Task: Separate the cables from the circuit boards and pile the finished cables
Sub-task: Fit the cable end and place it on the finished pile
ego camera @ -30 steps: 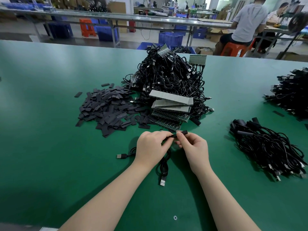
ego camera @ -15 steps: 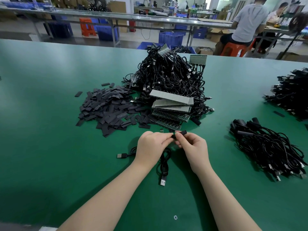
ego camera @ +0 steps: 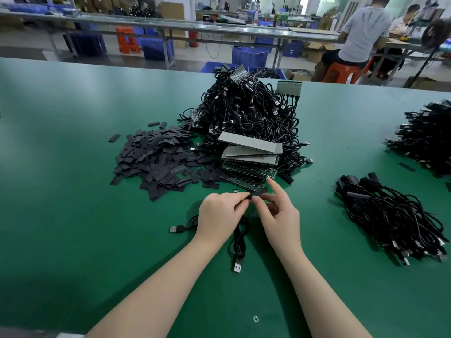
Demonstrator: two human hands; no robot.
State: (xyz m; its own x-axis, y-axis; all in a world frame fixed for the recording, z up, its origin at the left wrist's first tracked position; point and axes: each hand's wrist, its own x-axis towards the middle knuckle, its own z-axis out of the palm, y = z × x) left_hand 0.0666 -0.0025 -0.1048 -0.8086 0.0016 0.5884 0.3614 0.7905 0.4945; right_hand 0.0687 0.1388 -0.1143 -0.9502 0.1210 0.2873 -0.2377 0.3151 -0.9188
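Note:
My left hand [ego camera: 220, 215] pinches the end of a black USB cable [ego camera: 238, 242] whose loops and plug lie on the green table below my wrists. A short black sleeve [ego camera: 259, 192] sits on that cable end, and my right hand [ego camera: 280, 215] holds it with thumb and middle finger while the index finger sticks up. A second USB plug [ego camera: 176, 229] lies to the left. Just beyond my hands a stack of circuit boards [ego camera: 251, 158] leans on a big heap of cables still on boards [ego camera: 246, 111]. Finished cables [ego camera: 390, 220] are piled at the right.
A spread of flat black sleeves [ego camera: 158, 159] covers the table left of the boards. Another cable pile [ego camera: 427, 140] sits at the far right edge. Beyond the table [ego camera: 61, 215] are benches, blue crates and seated people.
My right hand's index finger has lifted off the sleeve and now points up. The sleeve and cable end stay between both hands at about the same spot.

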